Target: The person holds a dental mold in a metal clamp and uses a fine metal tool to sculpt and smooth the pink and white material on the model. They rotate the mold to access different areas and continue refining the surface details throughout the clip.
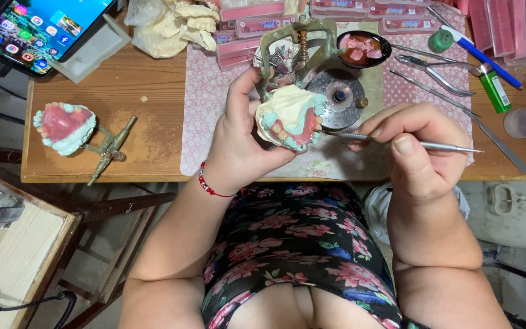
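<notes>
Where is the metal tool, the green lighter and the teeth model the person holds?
metal tool (397, 141), head view, on its thin shaft.
green lighter (495, 90), head view, on its body.
teeth model (290, 116), head view, on its pale plaster.

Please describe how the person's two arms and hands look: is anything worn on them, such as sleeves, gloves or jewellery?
Both arms are bare, with no sleeves and no gloves. The left hand has a thin red bead bracelet with a few pale beads around the wrist. The right hand shows no bracelet, ring or watch; its thumbnail is short and unpainted.

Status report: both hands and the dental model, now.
Left hand grips dental model. Right hand holds metal tool, tip at model. Nothing between them.
</notes>
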